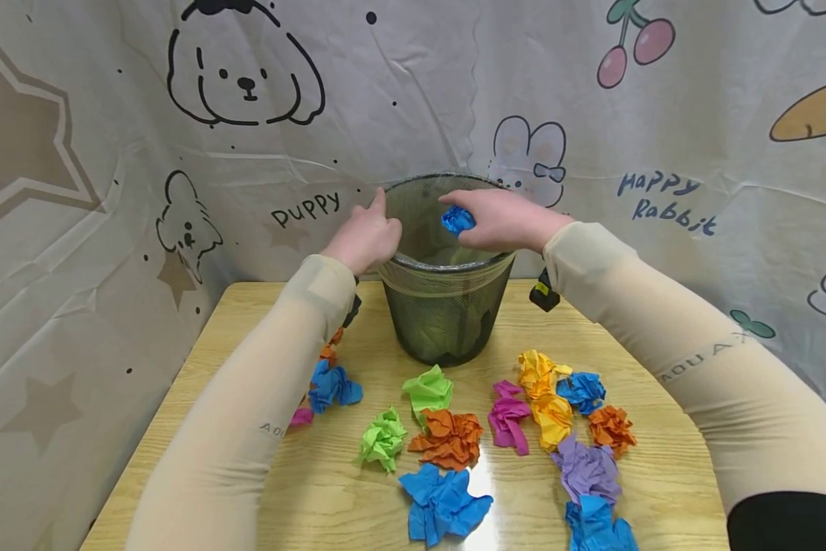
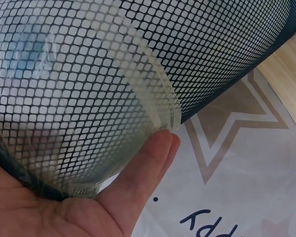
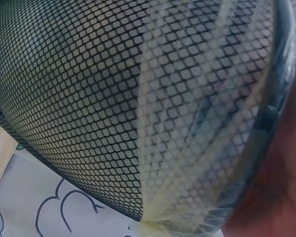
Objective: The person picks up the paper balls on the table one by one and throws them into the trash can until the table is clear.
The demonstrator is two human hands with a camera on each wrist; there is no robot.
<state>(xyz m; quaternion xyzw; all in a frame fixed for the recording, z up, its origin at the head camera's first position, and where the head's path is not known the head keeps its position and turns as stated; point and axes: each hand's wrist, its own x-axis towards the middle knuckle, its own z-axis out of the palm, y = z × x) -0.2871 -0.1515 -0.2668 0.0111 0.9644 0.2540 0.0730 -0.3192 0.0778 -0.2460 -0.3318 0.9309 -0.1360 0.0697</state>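
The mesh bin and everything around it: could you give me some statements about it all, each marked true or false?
1. The right hand holds a crumpled blue paper at the mouth of the mesh bin. True.
2. The bin is lying on its side. False: it stands upright on the table.
3. The left hand is at the bin's rim. True.
4. All the paper on the table is blue. False: orange paper and purple paper, among others, lie there too.
5. The backdrop behind the bin has drawings on it. True.
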